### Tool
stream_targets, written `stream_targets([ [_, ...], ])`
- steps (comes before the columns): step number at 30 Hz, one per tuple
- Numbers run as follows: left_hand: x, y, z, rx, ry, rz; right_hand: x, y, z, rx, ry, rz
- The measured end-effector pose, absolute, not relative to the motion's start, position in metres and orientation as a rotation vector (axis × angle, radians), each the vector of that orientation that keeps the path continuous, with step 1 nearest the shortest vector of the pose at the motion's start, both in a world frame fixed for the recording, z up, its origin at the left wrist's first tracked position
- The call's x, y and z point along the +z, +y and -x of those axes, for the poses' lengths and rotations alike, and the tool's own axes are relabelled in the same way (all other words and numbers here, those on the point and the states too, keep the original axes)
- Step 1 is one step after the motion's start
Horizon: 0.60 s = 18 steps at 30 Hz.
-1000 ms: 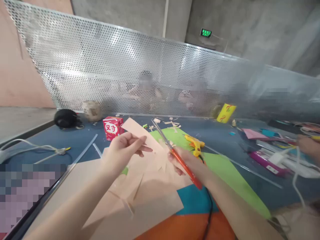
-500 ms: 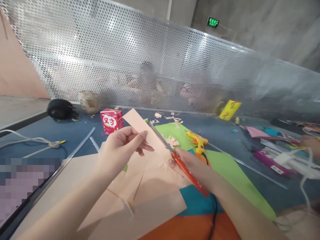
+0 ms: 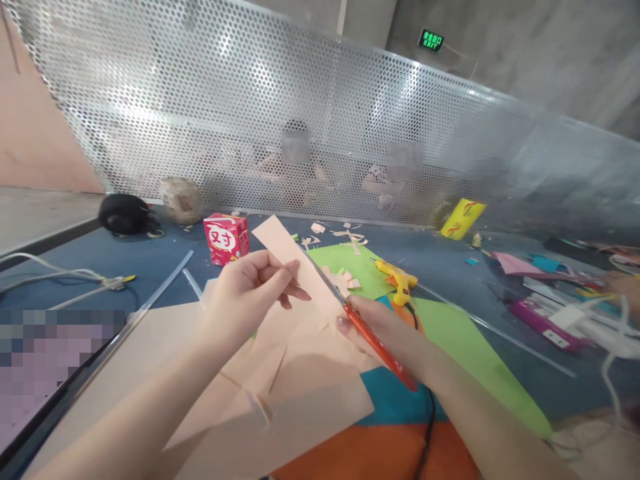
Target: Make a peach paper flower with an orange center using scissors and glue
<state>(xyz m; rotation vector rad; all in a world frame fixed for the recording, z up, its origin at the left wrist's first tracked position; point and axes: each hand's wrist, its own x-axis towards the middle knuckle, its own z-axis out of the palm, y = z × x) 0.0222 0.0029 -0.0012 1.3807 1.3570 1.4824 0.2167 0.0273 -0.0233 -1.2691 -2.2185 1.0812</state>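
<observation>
Between the thumb and fingers of my left hand is a pale pink paper strip, tilted up above the table. My right hand grips red-handled scissors. Their blades lie along the strip's right edge and look nearly closed; whether paper is between them I cannot tell. Pale pink paper sheets and loose cut pieces lie beneath my hands. Green paper, blue paper and orange paper spread under and beside my right forearm.
A yellow glue gun with a black cord lies right of my hands. Behind are a pink box, a jar and a yellow packet. A purple power strip sits at right. A perforated metal screen stands behind, people beyond it.
The scissor blades look more closed along the strip than before. Both hands keep nearly the same place, and the whole view has shifted slightly.
</observation>
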Motion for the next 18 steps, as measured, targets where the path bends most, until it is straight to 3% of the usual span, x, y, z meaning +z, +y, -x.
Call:
stream_targets([
  [8,0.0005,0.0017,-0.0224,1.481,1.354,-1.378,-0.0243,0.0277,-0.2166,1.229,-2.142,1.282],
  [18,0.0001,0.0023,-0.0202,1.556,1.422,-1.378,-0.0242,0.0274,-0.2170,1.078,-2.228,1.275],
])
